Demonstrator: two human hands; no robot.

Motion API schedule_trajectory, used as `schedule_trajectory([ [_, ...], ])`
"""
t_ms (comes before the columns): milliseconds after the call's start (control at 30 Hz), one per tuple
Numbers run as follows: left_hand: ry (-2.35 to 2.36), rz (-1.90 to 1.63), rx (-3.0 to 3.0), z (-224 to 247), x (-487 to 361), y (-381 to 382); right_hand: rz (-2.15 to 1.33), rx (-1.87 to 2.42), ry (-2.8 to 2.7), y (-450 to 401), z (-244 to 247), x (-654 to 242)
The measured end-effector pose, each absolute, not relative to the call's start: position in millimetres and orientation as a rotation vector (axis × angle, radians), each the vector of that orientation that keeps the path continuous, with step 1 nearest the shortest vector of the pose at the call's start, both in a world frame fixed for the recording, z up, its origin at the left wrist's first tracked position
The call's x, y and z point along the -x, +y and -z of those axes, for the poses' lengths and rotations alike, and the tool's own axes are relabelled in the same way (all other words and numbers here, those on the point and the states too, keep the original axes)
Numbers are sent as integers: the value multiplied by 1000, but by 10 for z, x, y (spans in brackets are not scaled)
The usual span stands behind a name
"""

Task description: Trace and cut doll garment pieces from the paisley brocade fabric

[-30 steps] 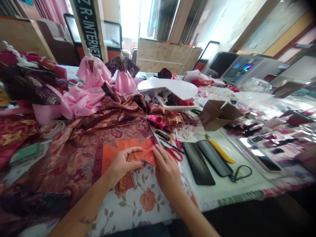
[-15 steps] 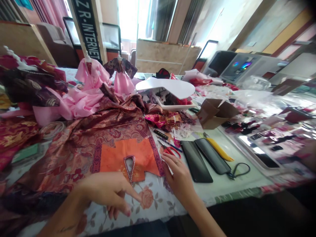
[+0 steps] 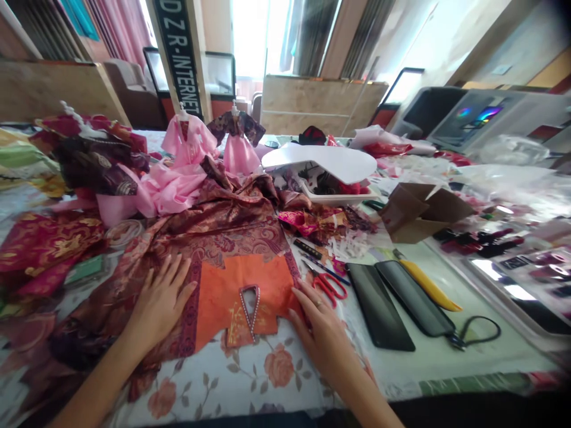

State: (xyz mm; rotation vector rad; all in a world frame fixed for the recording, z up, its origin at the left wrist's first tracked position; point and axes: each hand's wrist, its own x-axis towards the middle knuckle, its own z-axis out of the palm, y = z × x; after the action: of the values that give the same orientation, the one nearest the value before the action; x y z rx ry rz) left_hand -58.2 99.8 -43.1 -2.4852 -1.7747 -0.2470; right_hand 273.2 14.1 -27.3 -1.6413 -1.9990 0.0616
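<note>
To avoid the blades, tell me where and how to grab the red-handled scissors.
Probably take the scissors by their red loops, the right hand coming from the near right: the loops face that side, the blades point away and left.

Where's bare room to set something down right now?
Floral cloth bordered by the orange fabric and right hand; pale mat in front of the black pouch. Crowded: beyond the red-handled scissors, where fabric scraps and the cardboard box sit.
</note>
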Motion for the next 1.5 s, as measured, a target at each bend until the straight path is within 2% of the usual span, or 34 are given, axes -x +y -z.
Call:
schedule_trajectory([
  [333,-1809,153,2535,423,929,1242,-171,1663,-2355,170,300,-2653],
  [567,-1747,151,2586,418,1126,1366,-149,1664,-2373,186,285,-2613],
  [700,-1691,328,2585,252,829,1244,-93,1614,-2374,159,256,-2564],
  [800,-1463,478,2851,62,371,1084,-88,1563,-2455,164,226,-2470],
  [967,-1090,396,3252,-5,-218,943,-98,1557,-2464,182,227,-2433],
  [1167,-1052,162,3197,211,-240,955,-124,1642,-2384,118,252,-2686],
  [1500,-1060,112,3102,193,-218,865,-127,1620,-2413,99,292,-2693],
])
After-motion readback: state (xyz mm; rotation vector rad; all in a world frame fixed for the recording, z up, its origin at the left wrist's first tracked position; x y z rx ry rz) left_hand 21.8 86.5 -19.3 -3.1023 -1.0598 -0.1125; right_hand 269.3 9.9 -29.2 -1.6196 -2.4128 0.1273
